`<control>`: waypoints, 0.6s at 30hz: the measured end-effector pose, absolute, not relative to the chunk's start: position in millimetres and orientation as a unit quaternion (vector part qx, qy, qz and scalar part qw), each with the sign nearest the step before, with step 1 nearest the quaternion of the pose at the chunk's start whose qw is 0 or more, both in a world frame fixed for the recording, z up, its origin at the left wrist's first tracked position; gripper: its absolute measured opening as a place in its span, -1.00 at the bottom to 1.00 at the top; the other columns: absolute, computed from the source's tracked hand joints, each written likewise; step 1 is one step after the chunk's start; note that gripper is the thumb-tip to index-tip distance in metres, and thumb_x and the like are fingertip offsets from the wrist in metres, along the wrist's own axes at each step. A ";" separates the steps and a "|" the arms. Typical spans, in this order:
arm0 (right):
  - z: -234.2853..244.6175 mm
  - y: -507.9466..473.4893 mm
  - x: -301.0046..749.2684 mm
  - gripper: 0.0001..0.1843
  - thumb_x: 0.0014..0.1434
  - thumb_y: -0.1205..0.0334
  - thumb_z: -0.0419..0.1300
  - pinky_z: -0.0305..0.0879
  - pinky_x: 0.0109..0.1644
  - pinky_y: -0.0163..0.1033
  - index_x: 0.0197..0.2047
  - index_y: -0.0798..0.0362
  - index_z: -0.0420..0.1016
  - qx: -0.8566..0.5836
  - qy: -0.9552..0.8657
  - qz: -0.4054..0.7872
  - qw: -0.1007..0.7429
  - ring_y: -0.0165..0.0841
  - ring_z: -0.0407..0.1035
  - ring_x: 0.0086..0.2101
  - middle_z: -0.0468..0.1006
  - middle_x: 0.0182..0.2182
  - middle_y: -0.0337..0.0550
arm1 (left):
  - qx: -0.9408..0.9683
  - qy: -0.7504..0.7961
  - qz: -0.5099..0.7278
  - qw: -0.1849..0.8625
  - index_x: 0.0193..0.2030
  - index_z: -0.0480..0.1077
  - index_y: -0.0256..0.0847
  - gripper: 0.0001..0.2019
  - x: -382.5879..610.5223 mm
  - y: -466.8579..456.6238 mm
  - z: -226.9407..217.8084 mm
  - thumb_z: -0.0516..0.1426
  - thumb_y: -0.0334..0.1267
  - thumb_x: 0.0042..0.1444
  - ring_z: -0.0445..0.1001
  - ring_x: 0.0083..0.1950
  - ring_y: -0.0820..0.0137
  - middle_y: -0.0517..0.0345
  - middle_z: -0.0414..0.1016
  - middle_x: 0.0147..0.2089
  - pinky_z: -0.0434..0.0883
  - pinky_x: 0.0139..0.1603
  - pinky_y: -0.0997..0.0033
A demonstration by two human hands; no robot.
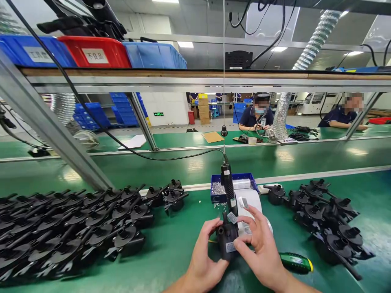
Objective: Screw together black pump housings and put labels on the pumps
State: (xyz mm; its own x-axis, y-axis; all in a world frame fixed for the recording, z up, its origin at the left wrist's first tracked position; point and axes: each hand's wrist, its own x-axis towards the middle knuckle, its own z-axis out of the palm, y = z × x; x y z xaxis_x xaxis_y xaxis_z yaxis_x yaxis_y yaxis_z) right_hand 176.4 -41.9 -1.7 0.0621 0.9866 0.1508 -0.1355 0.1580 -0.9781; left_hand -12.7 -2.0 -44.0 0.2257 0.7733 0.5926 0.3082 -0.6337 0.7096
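In the head view, a black housing (225, 238) is on the near side of the blue tray (218, 198), above the green tabletop (174, 252), its long axis running roughly away from the person, its narrow stub pointing toward the tray and its labelled side turned to the camera. The left-hand grip (209, 248) grasps it between thumb and fingers; the right-hand grip (255, 240) is loosely spread, thumb tip at the edge of the housing's pale rectangular label (230, 247), with one small label (232, 217) at the index fingertip and another (243, 202) at the next finger. The housing looks like smooth, dull plastic, rounded, with a round boss. The tray is glossy, holding small, shiny metal pieces; a ribbed black power driver (227, 183) hangs upright before it. Left of the tray stand rows of black disc-topped parts (99, 234) with slim arms; right of it, a looser cluster (324, 211). Near-right of it lies a green screwdriver handle (295, 262), yellow-ended.
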 end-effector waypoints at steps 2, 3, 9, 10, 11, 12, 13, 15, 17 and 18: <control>-1.7 -42.1 175.5 -0.15 0.38 0.15 0.40 0.58 0.07 -0.25 0.54 -0.24 0.01 -0.438 -0.484 0.482 0.584 -0.23 0.42 0.23 0.34 0.29 0.07 | 0.747 0.366 0.504 0.234 0.47 0.12 -0.04 -0.32 -12.2 -2.0 -44.5 0.26 -0.23 0.27 0.56 0.28 0.42 0.01 0.46 0.28 0.57 0.37 0.43; -1.8 -42.1 175.3 -0.15 0.38 0.15 0.40 0.58 0.07 -0.26 0.54 -0.23 0.01 -0.438 -0.485 0.482 0.584 -0.24 0.42 0.22 0.35 0.29 0.07 | 0.746 0.368 0.502 0.236 0.47 0.12 -0.04 -0.32 -12.0 -1.9 -44.9 0.26 -0.22 0.27 0.56 0.28 0.41 0.01 0.46 0.28 0.57 0.37 0.41; -3.1 -40.8 175.9 -0.14 0.39 0.17 0.38 0.59 0.06 -0.25 0.55 -0.20 -0.02 -0.441 -0.498 0.474 0.577 -0.20 0.38 0.28 0.37 0.27 0.10 | 0.742 0.375 0.495 0.254 0.47 0.11 0.02 -0.32 -11.4 -1.7 -47.0 0.27 -0.17 0.28 0.56 0.30 0.38 0.02 0.44 0.31 0.59 0.37 0.31; -3.6 -40.5 176.2 -0.14 0.39 0.18 0.37 0.59 0.07 -0.24 0.55 -0.20 -0.02 -0.442 -0.499 0.473 0.576 -0.19 0.37 0.28 0.37 0.27 0.11 | 0.742 0.375 0.495 0.254 0.47 0.11 0.03 -0.32 -11.3 -1.7 -47.1 0.27 -0.17 0.28 0.55 0.30 0.38 0.03 0.43 0.31 0.59 0.38 0.32; -4.1 -40.3 176.5 -0.14 0.39 0.18 0.37 0.60 0.07 -0.23 0.55 -0.20 -0.02 -0.442 -0.501 0.470 0.576 -0.18 0.37 0.29 0.35 0.29 0.12 | 0.741 0.374 0.496 0.254 0.47 0.11 0.03 -0.32 -11.1 -1.6 -47.2 0.27 -0.17 0.28 0.55 0.30 0.39 0.04 0.43 0.31 0.59 0.38 0.32; -4.8 -40.0 176.8 -0.15 0.40 0.18 0.37 0.61 0.06 -0.22 0.55 -0.20 -0.02 -0.442 -0.504 0.466 0.577 -0.17 0.36 0.30 0.32 0.32 0.13 | 0.741 0.373 0.497 0.255 0.47 0.11 0.03 -0.32 -10.9 -1.6 -47.2 0.27 -0.18 0.28 0.55 0.30 0.39 0.04 0.43 0.31 0.59 0.39 0.32; -5.5 -39.9 176.9 -0.15 0.40 0.18 0.36 0.61 0.06 -0.22 0.55 -0.21 -0.02 -0.443 -0.507 0.462 0.577 -0.16 0.35 0.31 0.30 0.34 0.14 | 0.741 0.372 0.497 0.256 0.46 0.12 0.03 -0.33 -10.8 -1.6 -47.1 0.26 -0.19 0.28 0.54 0.30 0.39 0.04 0.43 0.30 0.58 0.39 0.31; -7.1 -39.8 177.1 -0.16 0.41 0.18 0.35 0.62 0.07 -0.21 0.56 -0.23 -0.03 -0.445 -0.513 0.455 0.577 -0.17 0.37 0.29 0.28 0.35 0.14 | 0.740 0.372 0.497 0.259 0.46 0.12 0.03 -0.34 -10.6 -1.6 -46.7 0.26 -0.20 0.28 0.53 0.31 0.39 0.04 0.43 0.30 0.58 0.40 0.31; -8.6 -40.0 177.1 -0.16 0.42 0.17 0.34 0.61 0.09 -0.20 0.56 -0.24 -0.04 -0.449 -0.518 0.446 0.575 -0.20 0.41 0.25 0.33 0.31 0.11 | 0.738 0.371 0.498 0.262 0.45 0.13 0.02 -0.35 -10.6 -1.5 -46.1 0.26 -0.21 0.28 0.53 0.31 0.39 0.04 0.42 0.30 0.58 0.39 0.30; -9.2 -40.1 177.1 -0.16 0.43 0.17 0.34 0.61 0.10 -0.20 0.57 -0.24 -0.05 -0.451 -0.521 0.441 0.575 -0.21 0.42 0.23 0.34 0.30 0.10 | 0.738 0.371 0.499 0.263 0.45 0.13 0.02 -0.35 -10.5 -1.4 -45.7 0.25 -0.22 0.28 0.53 0.31 0.39 0.03 0.42 0.30 0.58 0.38 0.30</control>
State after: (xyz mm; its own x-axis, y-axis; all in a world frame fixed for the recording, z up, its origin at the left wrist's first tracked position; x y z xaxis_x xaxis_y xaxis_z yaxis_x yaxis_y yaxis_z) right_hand 177.1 -40.1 -9.2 0.0686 0.9772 0.2010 -0.0376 0.2039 -0.9783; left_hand -10.5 -1.4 -45.7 0.2276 0.8098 0.5408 0.2857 -0.5864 0.7580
